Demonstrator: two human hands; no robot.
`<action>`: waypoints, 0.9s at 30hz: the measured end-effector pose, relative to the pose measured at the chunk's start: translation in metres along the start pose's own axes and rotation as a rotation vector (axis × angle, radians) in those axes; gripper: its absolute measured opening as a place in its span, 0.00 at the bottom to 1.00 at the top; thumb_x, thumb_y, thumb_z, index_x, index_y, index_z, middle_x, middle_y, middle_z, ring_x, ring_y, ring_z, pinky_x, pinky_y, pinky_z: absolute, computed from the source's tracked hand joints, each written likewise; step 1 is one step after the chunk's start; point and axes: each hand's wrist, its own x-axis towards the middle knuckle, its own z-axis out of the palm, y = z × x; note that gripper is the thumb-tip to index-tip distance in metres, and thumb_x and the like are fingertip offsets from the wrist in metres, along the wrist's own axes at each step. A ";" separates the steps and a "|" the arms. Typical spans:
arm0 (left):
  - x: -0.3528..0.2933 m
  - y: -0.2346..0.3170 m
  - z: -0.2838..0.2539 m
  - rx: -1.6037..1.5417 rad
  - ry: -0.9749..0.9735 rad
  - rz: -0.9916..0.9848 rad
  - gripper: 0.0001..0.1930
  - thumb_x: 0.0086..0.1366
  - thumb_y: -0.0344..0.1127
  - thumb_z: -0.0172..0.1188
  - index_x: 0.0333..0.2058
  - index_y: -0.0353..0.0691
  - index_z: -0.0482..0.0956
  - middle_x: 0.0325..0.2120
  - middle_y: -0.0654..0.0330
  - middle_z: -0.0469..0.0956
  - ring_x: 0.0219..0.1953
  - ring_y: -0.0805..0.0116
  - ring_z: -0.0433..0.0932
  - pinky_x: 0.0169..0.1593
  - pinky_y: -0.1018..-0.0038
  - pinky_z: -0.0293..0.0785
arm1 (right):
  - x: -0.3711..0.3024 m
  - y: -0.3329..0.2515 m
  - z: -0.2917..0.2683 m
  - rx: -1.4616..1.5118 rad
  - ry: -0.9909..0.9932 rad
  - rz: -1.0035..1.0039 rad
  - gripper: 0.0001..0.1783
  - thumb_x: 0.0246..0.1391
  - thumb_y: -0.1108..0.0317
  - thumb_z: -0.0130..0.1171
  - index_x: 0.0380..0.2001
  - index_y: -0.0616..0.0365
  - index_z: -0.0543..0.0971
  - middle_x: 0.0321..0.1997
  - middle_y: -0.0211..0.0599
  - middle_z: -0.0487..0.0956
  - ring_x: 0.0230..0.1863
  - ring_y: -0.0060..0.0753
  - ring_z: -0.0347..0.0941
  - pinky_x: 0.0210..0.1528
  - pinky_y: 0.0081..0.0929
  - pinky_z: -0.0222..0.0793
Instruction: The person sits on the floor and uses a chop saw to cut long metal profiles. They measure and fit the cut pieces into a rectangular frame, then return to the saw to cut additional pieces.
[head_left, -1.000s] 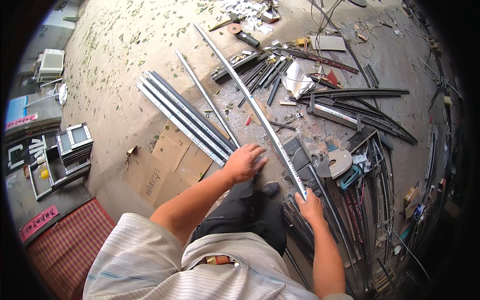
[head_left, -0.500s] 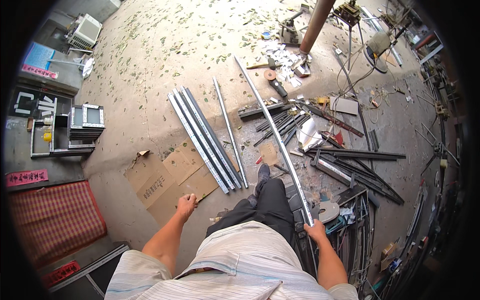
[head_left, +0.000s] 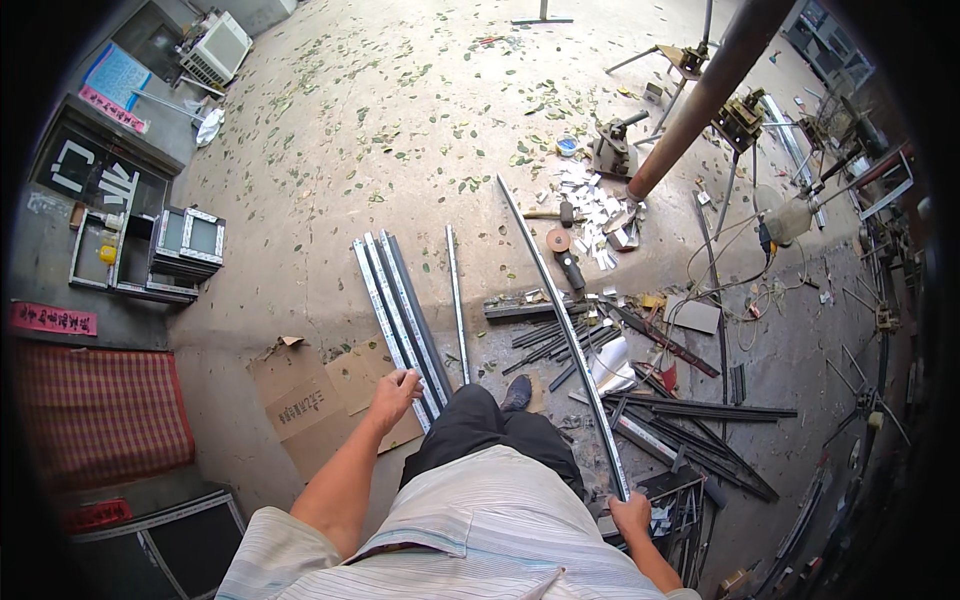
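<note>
My right hand [head_left: 630,513] is closed round the near end of a long metal profile [head_left: 566,328], dark with a pale strip. The bar slants away from me, forward and a little to the left. My left hand [head_left: 398,396] has its fingers curled, and whatever they may hold is too small to make out. It is in front of the lower part of several long profiles [head_left: 398,310] lying side by side on the floor; I cannot tell whether it touches them. A single thin profile [head_left: 457,300] lies just to their right.
Flattened cardboard [head_left: 310,405] lies at left. Dark offcuts [head_left: 690,410] clutter the floor at right, near an angle grinder [head_left: 568,266], a hammer [head_left: 565,213] and white scraps [head_left: 585,195]. A brown pole [head_left: 700,105] rises beyond. Small framed panels [head_left: 187,240] stand far left.
My view has shifted forward. My left hand has come to the front of the lower ends of the grouped profiles. The right hand still grips the long bar, now lower in view.
</note>
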 end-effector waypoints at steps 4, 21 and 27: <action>0.025 0.047 -0.008 -0.150 0.042 0.014 0.20 0.81 0.49 0.58 0.48 0.35 0.83 0.38 0.60 0.85 0.37 0.74 0.81 0.43 0.73 0.79 | 0.024 -0.009 -0.033 -0.075 0.062 -0.021 0.23 0.50 0.48 0.67 0.29 0.60 0.89 0.33 0.59 0.87 0.40 0.66 0.85 0.48 0.56 0.80; 0.251 0.055 -0.077 -0.213 0.116 -0.522 0.17 0.76 0.47 0.56 0.41 0.38 0.83 0.31 0.56 0.86 0.29 0.66 0.84 0.32 0.67 0.80 | 0.215 -0.394 -0.145 0.029 0.114 -0.142 0.24 0.48 0.47 0.68 0.27 0.61 0.88 0.31 0.59 0.86 0.40 0.63 0.87 0.47 0.54 0.80; 0.391 0.340 -0.166 -0.353 0.227 -0.084 0.21 0.82 0.49 0.53 0.50 0.34 0.83 0.37 0.55 0.87 0.34 0.70 0.86 0.38 0.74 0.82 | 0.253 -0.596 -0.265 -0.038 0.059 -0.150 0.28 0.49 0.44 0.67 0.36 0.63 0.90 0.40 0.60 0.88 0.48 0.66 0.86 0.56 0.54 0.80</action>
